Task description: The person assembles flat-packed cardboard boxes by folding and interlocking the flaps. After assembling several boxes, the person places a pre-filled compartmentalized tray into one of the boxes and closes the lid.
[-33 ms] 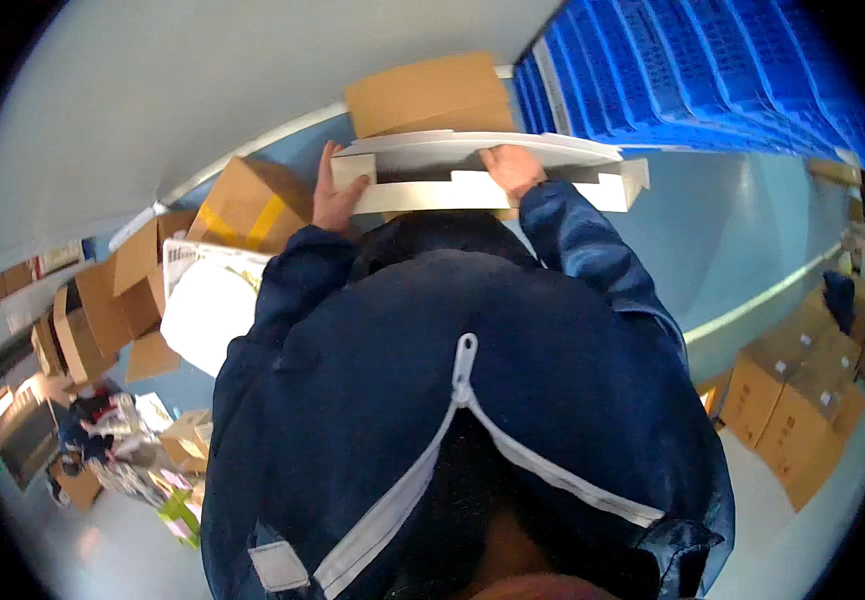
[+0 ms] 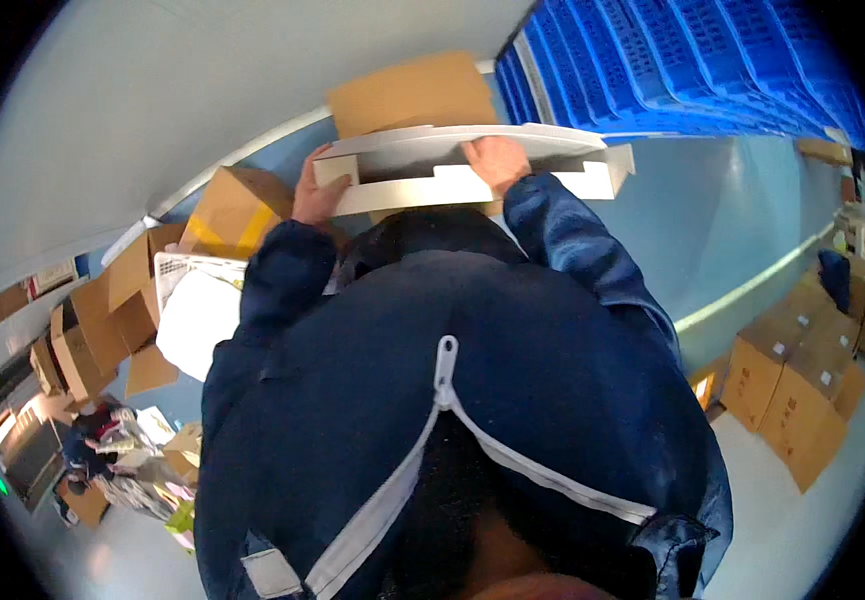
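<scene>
In front of my body I hold a long, narrow white cardboard box (image 2: 398, 194), open at the top, with a raised back panel and a flap at its right end. My left hand (image 2: 319, 192) is closed round the box's left end, thumb on the near side. Over the near wall reaches my right hand (image 2: 499, 163), at about the middle of the box. Its fingers are curled inside against the cardboard, the tips partly hidden. A shadow darkens the inside of the box.
Beyond the box lies a flat brown carton (image 2: 413, 95). Blue plastic crates (image 2: 653, 60) are stacked at far right. A taped carton (image 2: 233, 215) and a white basket (image 2: 168, 275) stand left; brown cartons (image 2: 793, 385) right. Another person (image 2: 83, 445) is in the left background.
The box and both hands appear slightly farther left in the picture, as does the whole scene. My left fingers lie closer round the box's end. The right hand remains in the box.
</scene>
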